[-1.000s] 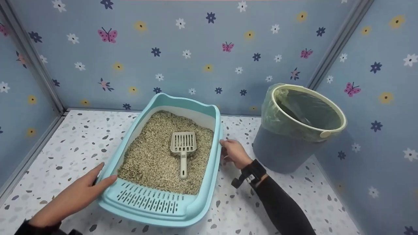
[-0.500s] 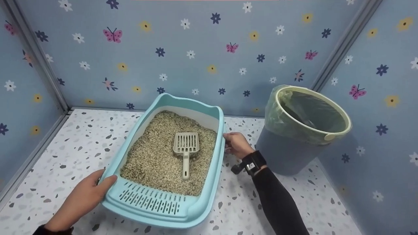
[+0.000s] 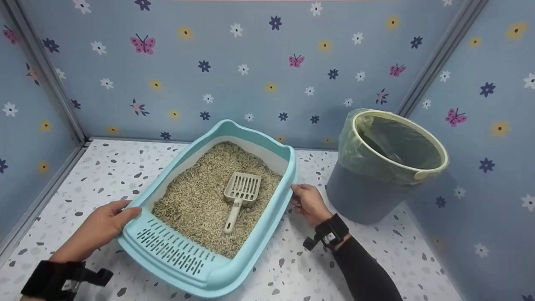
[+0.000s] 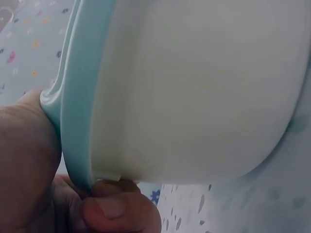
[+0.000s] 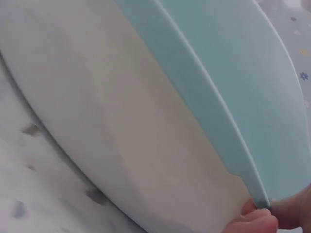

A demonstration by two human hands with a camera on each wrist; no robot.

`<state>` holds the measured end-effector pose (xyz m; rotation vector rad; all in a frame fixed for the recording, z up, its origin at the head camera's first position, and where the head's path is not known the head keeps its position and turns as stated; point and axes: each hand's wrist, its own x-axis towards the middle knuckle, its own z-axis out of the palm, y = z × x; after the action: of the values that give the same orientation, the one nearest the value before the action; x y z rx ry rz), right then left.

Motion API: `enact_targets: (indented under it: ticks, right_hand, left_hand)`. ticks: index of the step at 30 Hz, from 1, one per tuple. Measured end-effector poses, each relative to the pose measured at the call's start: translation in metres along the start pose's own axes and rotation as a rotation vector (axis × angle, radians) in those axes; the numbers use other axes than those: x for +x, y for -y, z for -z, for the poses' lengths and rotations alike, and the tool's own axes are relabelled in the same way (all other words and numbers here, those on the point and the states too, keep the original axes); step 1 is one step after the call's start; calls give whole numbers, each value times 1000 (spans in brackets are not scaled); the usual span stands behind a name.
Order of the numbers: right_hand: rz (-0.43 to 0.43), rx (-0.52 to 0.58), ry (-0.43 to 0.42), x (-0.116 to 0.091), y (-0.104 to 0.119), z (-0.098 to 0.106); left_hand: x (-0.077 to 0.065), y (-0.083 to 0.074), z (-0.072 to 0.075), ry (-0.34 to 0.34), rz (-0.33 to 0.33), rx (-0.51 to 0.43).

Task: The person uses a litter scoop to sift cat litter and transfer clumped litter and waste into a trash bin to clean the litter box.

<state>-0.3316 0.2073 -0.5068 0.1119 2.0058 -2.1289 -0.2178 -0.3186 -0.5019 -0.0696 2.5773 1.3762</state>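
A litter box [image 3: 261, 246] with a light blue rim and a white base sits at an angle on the speckled surface, filled with tan pellet litter [image 3: 196, 192]. On the litter lies a beige slotted scoop [image 3: 242, 188], its handle towards the near side. My left hand [image 3: 102, 223] grips the rim at the near left corner; the left wrist view shows fingertips [image 4: 116, 208] curled under that rim [image 4: 80, 107]. At the right side, my right hand [image 3: 311, 202] pinches the rim between thumb and fingers, as the right wrist view shows at the rim's edge [image 5: 218, 116].
A grey-blue bin [image 3: 363, 198] with a green liner bag [image 3: 349, 154] and a cream ring [image 3: 444, 150] stands to the right, close to my right hand. Flower-patterned walls [image 3: 234, 50] enclose the speckled surface [image 3: 104, 167] at the back and both sides.
The litter box has turned clockwise, its back end swinging right and its near end left, and the scoop turned with it. My left hand has moved slightly away from me, my right slightly nearer.
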Motion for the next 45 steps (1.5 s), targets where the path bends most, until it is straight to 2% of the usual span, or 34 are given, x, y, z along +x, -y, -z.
enact_targets:
  ticks: [4, 7, 10, 13, 16, 18, 21, 25, 29, 33, 37, 42, 45]
  right_hand:
    - [-12, -5, 7, -9, -2, 1]
    - [-33, -27, 27, -4, 1, 5]
    - [-41, -75, -2, 9, 9, 10]
    - [-15, -140, -63, 27, 16, 17]
    - [19, -176, -104, 43, 21, 25]
    - [29, -186, -112, 49, 22, 30]
    - [37, -206, -108, 50, 22, 32]
    - [48, -222, -116, 43, 19, 28]
    - [69, -188, -133, 34, 15, 23]
    - [52, -105, -148, 18, 12, 25]
    - [26, -37, -199, -4, 3, 25]
    - [65, 21, -247, -28, -10, 21]
    - [72, 17, -249, -38, -14, 22]
  left_hand:
    - [-2, 1, 7, -13, 24, 33]
    - [-20, -1, 5, -23, 57, 72]
    - [-43, -5, -7, -23, 82, 81]
    - [-59, -7, -26, -18, 121, 1]
    - [-63, -9, -43, -10, 159, -138]
    - [-60, -11, -50, -20, 166, -204]
    - [-55, -11, -51, -21, 160, -244]
    - [-49, -9, -45, 8, 181, -260]
    - [-40, -6, -34, 10, 159, -251]
    - [-24, -3, -23, 12, 130, -227]
    - [-3, -1, -12, 28, 100, -234]
    - [21, 5, 1, 40, 39, -254]
    - [31, 7, 5, 60, 1, -283]
